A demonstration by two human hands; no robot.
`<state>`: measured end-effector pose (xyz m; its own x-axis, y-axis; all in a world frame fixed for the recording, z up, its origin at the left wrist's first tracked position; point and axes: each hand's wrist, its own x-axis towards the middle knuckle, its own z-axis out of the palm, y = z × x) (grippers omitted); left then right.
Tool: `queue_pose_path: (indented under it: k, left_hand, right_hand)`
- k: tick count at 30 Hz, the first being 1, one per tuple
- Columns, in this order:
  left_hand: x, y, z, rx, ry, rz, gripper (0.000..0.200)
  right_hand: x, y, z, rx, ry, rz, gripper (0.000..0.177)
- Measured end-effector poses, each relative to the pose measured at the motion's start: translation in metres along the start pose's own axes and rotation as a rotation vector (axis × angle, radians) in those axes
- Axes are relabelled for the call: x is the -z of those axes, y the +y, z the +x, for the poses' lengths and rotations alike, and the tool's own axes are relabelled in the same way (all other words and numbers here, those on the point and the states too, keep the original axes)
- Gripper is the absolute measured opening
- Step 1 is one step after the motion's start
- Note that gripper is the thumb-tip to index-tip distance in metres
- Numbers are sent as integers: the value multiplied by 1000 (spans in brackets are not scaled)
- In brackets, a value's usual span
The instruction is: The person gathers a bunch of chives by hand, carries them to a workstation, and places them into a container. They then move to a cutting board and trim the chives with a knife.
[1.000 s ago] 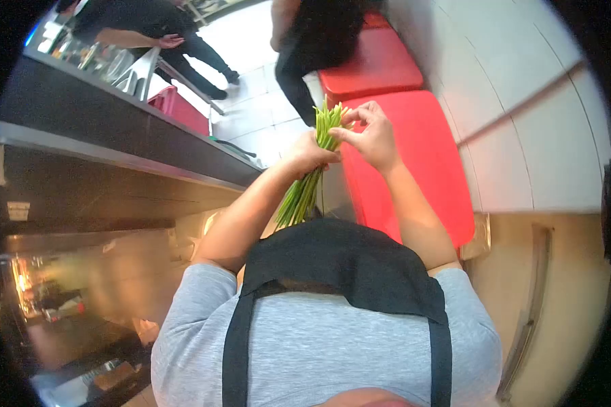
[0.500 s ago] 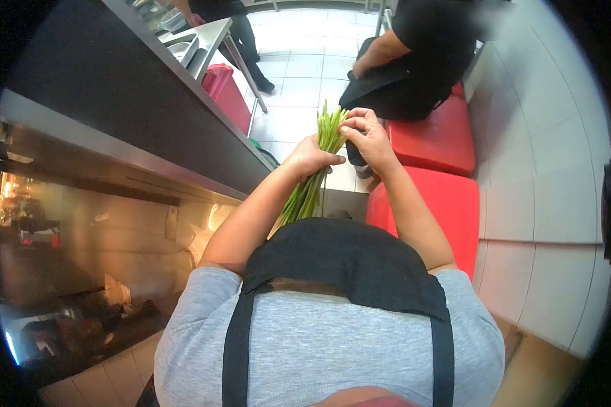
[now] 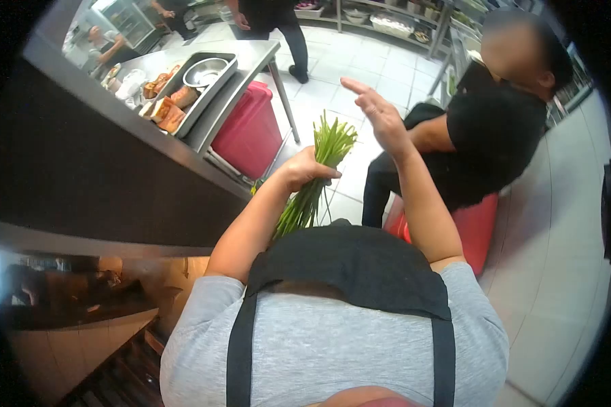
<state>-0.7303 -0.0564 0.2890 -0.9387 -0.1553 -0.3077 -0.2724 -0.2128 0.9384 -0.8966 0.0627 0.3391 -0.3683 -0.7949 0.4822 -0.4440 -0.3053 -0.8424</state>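
Note:
A bunch of long, thin green stems (image 3: 334,141) stands slanted in front of my apron, its paler cut ends uppermost. My left hand (image 3: 308,168) is wrapped round it below those ends. The lower part of the bunch runs down behind the black apron (image 3: 346,264), which hides its far end. My right hand (image 3: 381,121) is raised to the right of the stems, apart from them, with its fingers stretched out and nothing in it.
On the left, a metal table (image 3: 261,57) bears a tray (image 3: 225,76) with a steel bowl (image 3: 206,71) and orange-brown food pieces. Below it is a red bin (image 3: 250,129). A seated person in black (image 3: 499,129) is close on the right, near a red container (image 3: 478,227). Other people stand farther back.
My right hand has come away from the stem ends, up and to the right, its fingers straightening. My left hand keeps its hold. The view has shifted, showing more of the room.

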Motion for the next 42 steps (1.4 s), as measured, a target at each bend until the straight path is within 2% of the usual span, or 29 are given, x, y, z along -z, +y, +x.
queue_pose_path:
  k: [1, 2, 5, 6, 9, 10, 11, 12, 13, 15, 16, 19, 21, 23, 24, 26, 27, 28, 29, 30, 31, 33, 35, 37, 40, 42]
  left_hand:
    - [3, 11, 11, 2, -9, -6, 48]
    - [4, 14, -7, 2, -25, -26, 51]
    - [15, 42, 17, -3, 83, 5, 49]
    - [22, 49, 26, 14, 118, 32, 45]
    - [49, 70, 56, -63, 204, 18, 41]
    - [58, 79, 68, -62, 233, 24, 40]
    - [67, 89, 78, -56, 259, 29, 39]
    - [78, 96, 88, -46, 282, 39, 39]
    - [94, 96, 96, -114, 251, -41, 38]
    - [134, 105, 126, -275, 189, -206, 36]
    - [153, 112, 136, -319, 117, -259, 33]
    - [193, 142, 153, -360, -21, -356, 34]
    - [213, 157, 167, -376, -99, -298, 34]
    - [226, 167, 179, -353, -163, -236, 33]
    - [228, 173, 181, -313, -200, -217, 31]
    - [226, 179, 189, -238, -140, -145, 32]
    - [228, 181, 193, -195, -111, -102, 32]
    - [243, 170, 205, -189, -37, -250, 33]
    - [245, 178, 208, -193, 22, -260, 33]
    - [244, 191, 211, -199, 81, -267, 33]
    - [245, 201, 216, -207, 140, -276, 33]
    - [257, 207, 233, -266, 194, -103, 33]
    - [260, 214, 252, -291, 312, -44, 34]
    - [269, 230, 268, -255, 303, -85, 35]
    - [289, 251, 301, -195, 242, -122, 36]
    - [296, 263, 333, -206, 226, -129, 36]
  right_hand:
    - [11, 3, 24, -4, -24, 108, 51]
    - [-2, -19, 26, 40, -27, 109, 58]
    - [-4, 1, 68, -97, -590, -21, 55]
    - [-5, 10, 84, -93, -623, 39, 51]
    - [5, 37, 137, 97, -298, 196, 48]
    - [0, 57, 149, 124, -302, 230, 48]
    - [-4, 65, 158, 5, -492, 165, 49]
    - [-4, 74, 173, -20, -501, 207, 50]
    - [-10, 81, 184, -49, -508, 252, 52]
    - [-3, 100, 220, -11, -117, 484, 57]
    - [2, 111, 234, -13, -8, 668, 67]
    - [9, 153, 265, -122, -243, 817, 71]
    - [-5, 154, 278, -231, -447, 707, 84]
    - [-23, 160, 292, -208, -578, 706, 85]
    - [-30, 160, 302, -163, -580, 678, 79]
    - [-41, 155, 327, -65, -580, 639, 68]
    - [-42, 154, 338, -141, -562, 607, 58]
    - [-42, 153, 350, -215, -543, 576, 48]
    - [-41, 152, 361, -285, -523, 543, 38]
    - [-44, 151, 369, -249, -406, 575, 18]
    - [-45, 154, 377, -283, -350, 552, 17]
    - [-43, 163, 399, -346, -241, 501, 17]
    - [-42, 180, 419, -298, -259, 523, 30]
    - [-31, 195, 441, -249, -329, 562, 47]
    - [4, 222, 476, -249, -391, 936, 73]
    - [34, 234, 507, -105, -276, 719, 78]
